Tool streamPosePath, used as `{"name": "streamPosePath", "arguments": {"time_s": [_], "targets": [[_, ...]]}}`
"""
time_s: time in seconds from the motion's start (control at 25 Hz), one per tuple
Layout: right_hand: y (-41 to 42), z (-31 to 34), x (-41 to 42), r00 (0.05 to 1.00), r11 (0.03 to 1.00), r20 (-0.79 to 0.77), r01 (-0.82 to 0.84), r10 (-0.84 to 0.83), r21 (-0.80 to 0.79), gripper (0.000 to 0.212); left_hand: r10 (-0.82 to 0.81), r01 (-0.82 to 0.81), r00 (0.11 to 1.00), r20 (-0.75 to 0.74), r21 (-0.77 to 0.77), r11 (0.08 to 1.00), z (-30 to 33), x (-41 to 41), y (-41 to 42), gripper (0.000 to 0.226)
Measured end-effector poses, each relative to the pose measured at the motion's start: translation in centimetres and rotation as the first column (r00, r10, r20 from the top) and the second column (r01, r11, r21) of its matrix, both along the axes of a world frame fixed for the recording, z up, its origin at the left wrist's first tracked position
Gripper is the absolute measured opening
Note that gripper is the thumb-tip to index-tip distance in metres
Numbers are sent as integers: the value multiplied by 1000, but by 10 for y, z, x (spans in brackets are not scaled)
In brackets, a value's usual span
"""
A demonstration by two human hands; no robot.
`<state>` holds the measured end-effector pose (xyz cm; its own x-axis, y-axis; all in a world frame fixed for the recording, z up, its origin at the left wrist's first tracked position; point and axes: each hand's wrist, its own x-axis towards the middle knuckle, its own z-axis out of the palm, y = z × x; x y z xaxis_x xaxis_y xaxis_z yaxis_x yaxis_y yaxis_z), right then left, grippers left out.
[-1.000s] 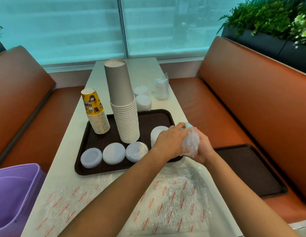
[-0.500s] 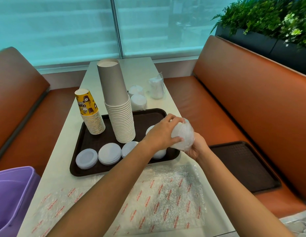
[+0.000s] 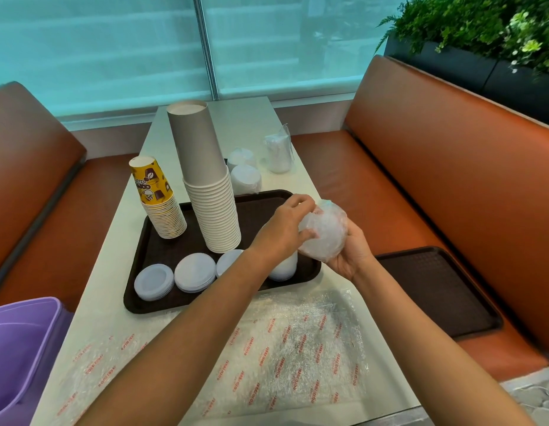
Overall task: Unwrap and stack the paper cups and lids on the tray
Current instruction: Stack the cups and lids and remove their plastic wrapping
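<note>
A plastic-wrapped bundle of lids [image 3: 323,233] is held above the right end of the dark brown tray [image 3: 162,265]. My right hand [image 3: 348,252] cups it from below and my left hand [image 3: 285,224] pinches the wrap at its top and left side. On the tray stand a tall stack of grey paper cups [image 3: 208,186] and a shorter stack of yellow printed cups [image 3: 158,201]. Several piles of white lids [image 3: 194,272] lie along the tray's near edge; my left forearm partly hides one of them.
Empty clear wrappers with red print [image 3: 291,342] lie on the white table near me. More wrapped lids [image 3: 245,176] and a wrapped packet [image 3: 277,152] sit beyond the tray. A purple bin [image 3: 18,342] stands at the left. A second dark tray [image 3: 436,290] lies on the orange bench at the right.
Both hands have lifted the wrapped bundle slightly and turned it. My left fingers have shifted from covering its left side to pinching the wrap at the top.
</note>
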<state>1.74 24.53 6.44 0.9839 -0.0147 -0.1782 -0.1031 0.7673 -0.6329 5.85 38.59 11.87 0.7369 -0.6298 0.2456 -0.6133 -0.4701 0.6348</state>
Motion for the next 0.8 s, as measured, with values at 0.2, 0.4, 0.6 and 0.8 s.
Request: {"name": "streamPosePath", "arguments": {"time_s": [0.2, 0.4, 0.6, 0.8], "targets": [[4, 2, 2, 1000, 1000, 10, 0, 0, 14, 36, 8, -6, 999, 36, -61, 998, 1, -2, -1, 43], [4, 5, 5, 998, 996, -21, 54, -53, 70, 39, 11, -14, 994, 106, 21, 1000, -1, -9, 1, 34], [0, 6, 3, 993, 989, -47, 110, -106, 96, 41, 13, -41, 993, -120, -238, 971, 4, 1, 11, 27], [-10, 2, -5, 970, 976, -116, 218, -213, 28, 34, 302, -295, 952, -40, -375, 879, 8, 24, 29, 21]]}}
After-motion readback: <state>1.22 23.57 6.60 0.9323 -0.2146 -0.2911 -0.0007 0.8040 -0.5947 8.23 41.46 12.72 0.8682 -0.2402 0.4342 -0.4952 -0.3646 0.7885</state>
